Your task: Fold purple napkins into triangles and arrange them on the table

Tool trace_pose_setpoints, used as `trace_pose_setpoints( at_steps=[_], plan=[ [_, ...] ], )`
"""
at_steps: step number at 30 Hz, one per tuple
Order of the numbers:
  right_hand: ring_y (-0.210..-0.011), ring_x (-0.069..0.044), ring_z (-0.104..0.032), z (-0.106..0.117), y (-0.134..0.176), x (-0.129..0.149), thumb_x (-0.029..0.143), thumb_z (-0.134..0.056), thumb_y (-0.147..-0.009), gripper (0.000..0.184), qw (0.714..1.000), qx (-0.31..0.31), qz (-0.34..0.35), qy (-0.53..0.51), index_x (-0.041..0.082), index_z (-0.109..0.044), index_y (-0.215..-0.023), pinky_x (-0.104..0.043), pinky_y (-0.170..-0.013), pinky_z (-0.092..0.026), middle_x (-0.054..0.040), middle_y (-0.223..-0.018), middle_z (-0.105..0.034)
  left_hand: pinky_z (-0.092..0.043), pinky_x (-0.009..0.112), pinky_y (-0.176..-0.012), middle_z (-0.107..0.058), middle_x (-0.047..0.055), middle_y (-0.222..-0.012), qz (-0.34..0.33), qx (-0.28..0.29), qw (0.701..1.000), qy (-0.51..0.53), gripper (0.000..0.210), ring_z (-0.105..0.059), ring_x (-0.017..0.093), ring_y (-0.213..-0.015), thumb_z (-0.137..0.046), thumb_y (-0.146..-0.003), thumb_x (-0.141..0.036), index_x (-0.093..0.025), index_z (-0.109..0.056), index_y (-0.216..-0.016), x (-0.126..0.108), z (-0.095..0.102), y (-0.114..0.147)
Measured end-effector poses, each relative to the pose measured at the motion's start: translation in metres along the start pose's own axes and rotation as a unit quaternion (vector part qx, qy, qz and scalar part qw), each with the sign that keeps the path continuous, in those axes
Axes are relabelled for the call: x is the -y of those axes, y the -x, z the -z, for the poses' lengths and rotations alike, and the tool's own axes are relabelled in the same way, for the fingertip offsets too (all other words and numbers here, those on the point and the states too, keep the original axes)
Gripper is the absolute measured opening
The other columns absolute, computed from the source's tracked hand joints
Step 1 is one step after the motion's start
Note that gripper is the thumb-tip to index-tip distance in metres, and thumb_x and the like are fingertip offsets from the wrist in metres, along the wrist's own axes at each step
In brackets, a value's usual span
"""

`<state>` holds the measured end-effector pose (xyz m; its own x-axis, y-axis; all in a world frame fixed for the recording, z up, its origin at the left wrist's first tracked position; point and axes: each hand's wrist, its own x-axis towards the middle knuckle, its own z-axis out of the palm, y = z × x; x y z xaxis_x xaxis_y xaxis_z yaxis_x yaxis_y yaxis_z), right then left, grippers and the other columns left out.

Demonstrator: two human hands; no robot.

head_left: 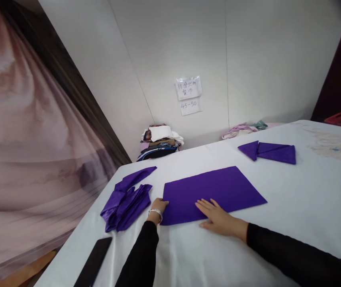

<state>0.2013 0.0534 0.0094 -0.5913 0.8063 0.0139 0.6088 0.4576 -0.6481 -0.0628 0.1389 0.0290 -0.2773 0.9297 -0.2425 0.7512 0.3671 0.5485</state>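
A purple cloth napkin (206, 189) lies flat as a wide rectangle on the white-covered table. At its left edge is my left hand (158, 206), wearing a silver bracelet, closed on the border with the thumb on top; the other fingers are partly hidden. My right hand (216, 219) rests palm down across the near edge, fingers stretched out over the fabric. To the left sits a loose, crumpled heap of purple napkins (125, 205). A folded purple napkin (273, 152), with a pointed left end, lies toward the back right.
Near the left table edge lies a dark flat object (94, 261). Behind the table stands a stack of folded clothes (158, 143) against the white wall. Handwritten paper signs (189, 88) hang there. A pink curtain (33, 151) borders the left side.
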Motion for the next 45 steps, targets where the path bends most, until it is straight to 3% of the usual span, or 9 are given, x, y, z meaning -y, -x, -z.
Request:
trace_pose_setpoints(
  at_steps=[5, 10, 13, 18, 22, 27, 31, 36, 45],
  plan=[
    [-0.134, -0.023, -0.020, -0.022, -0.037, 0.028, 0.056, -0.054, -0.076, 0.086, 0.960, -0.078, -0.017, -0.268, 0.022, -0.013, -0.143, -0.042, -0.107, -0.019, -0.0091, -0.148, -0.019, -0.052, 0.023, -0.060, -0.071, 0.005, -0.077, -0.036, 0.074, 0.987, 0.135, 0.020, -0.066, 0.015, -0.067, -0.052, -0.079, -0.018, -0.014, -0.057, -0.098, -0.024, 0.014, 0.016],
    [-0.127, -0.020, -0.034, -0.006, -0.053, 0.021, 0.054, -0.051, -0.081, 0.069, 0.779, -0.172, -0.070, -0.599, 0.029, -0.024, -0.139, -0.039, -0.101, -0.032, -0.0057, -0.143, -0.033, -0.047, 0.021, -0.047, -0.065, -0.001, -0.063, -0.103, 0.116, 0.966, 0.206, 0.031, -0.060, 0.012, -0.051, -0.061, -0.073, -0.021, -0.016, -0.057, -0.103, -0.092, 0.010, 0.028],
    [-0.118, -0.020, -0.047, 0.020, -0.041, -0.005, 0.053, -0.050, -0.082, 0.049, 0.697, -0.203, -0.072, -0.685, 0.029, -0.045, -0.124, -0.037, -0.093, -0.040, -0.0040, -0.130, -0.050, -0.045, 0.022, -0.043, -0.062, -0.003, -0.058, -0.142, 0.140, 0.953, 0.229, 0.049, -0.057, 0.012, -0.045, -0.067, -0.069, -0.023, -0.014, -0.051, -0.115, -0.143, -0.023, 0.041],
    [-0.088, -0.021, -0.063, 0.060, 0.002, -0.063, 0.055, -0.044, -0.083, 0.038, 0.648, -0.212, -0.072, -0.728, 0.022, -0.060, -0.094, -0.035, -0.077, -0.050, -0.0041, -0.091, -0.069, -0.050, 0.024, -0.048, -0.066, 0.002, -0.069, -0.210, 0.180, 0.922, 0.272, 0.050, -0.060, 0.013, -0.052, -0.058, -0.077, -0.031, -0.012, -0.046, -0.122, -0.203, -0.104, 0.075],
    [-0.083, -0.022, -0.065, 0.075, 0.033, -0.101, 0.054, -0.041, -0.084, 0.042, 0.644, -0.221, -0.125, -0.721, 0.020, -0.059, -0.099, -0.037, -0.075, -0.051, -0.0057, -0.088, -0.070, -0.053, 0.027, -0.064, -0.068, 0.006, -0.087, -0.267, 0.148, 0.907, 0.290, 0.039, -0.064, 0.013, -0.070, -0.051, -0.083, -0.032, -0.015, -0.049, -0.119, -0.193, -0.134, 0.086],
    [-0.076, -0.019, -0.066, 0.080, 0.046, -0.122, 0.028, -0.056, -0.079, 0.032, 0.670, -0.206, -0.188, -0.688, 0.017, -0.055, -0.109, -0.032, -0.073, -0.052, -0.0060, -0.089, -0.070, -0.042, 0.040, -0.093, -0.063, 0.008, -0.104, -0.300, 0.037, 0.917, 0.261, 0.033, -0.058, 0.020, -0.100, -0.050, -0.083, -0.035, -0.019, -0.055, -0.111, -0.127, -0.122, 0.075],
    [-0.066, -0.018, -0.066, 0.091, 0.043, -0.123, 0.009, -0.054, -0.068, 0.051, 0.728, -0.199, -0.211, -0.621, 0.022, -0.051, -0.117, -0.030, -0.062, -0.053, -0.0028, -0.085, -0.070, -0.034, 0.044, -0.102, -0.055, 0.009, -0.123, -0.360, -0.042, 0.923, 0.126, 0.039, -0.045, 0.022, -0.119, -0.044, -0.085, -0.040, -0.019, -0.052, -0.117, -0.093, -0.121, 0.074],
    [-0.070, -0.018, -0.066, 0.110, 0.045, -0.122, 0.008, -0.051, -0.064, 0.064, 0.783, -0.235, -0.168, -0.551, 0.025, -0.046, -0.125, -0.029, -0.064, -0.053, -0.0013, -0.088, -0.070, -0.017, 0.046, -0.111, -0.034, 0.007, -0.143, -0.404, 0.001, 0.914, -0.044, 0.052, -0.019, 0.022, -0.135, -0.035, -0.088, -0.045, -0.018, -0.039, -0.132, -0.093, -0.137, 0.080],
    [-0.058, -0.017, -0.064, 0.108, 0.057, -0.139, 0.013, -0.052, -0.071, 0.080, 0.744, -0.238, -0.328, -0.531, 0.026, -0.018, -0.141, -0.027, -0.051, -0.050, -0.0021, -0.079, -0.070, -0.012, 0.046, -0.111, -0.021, 0.005, -0.148, -0.389, 0.050, 0.905, -0.164, 0.061, -0.007, 0.023, -0.137, -0.025, -0.087, -0.054, -0.018, -0.033, -0.136, -0.096, -0.147, 0.081]
  ],
)
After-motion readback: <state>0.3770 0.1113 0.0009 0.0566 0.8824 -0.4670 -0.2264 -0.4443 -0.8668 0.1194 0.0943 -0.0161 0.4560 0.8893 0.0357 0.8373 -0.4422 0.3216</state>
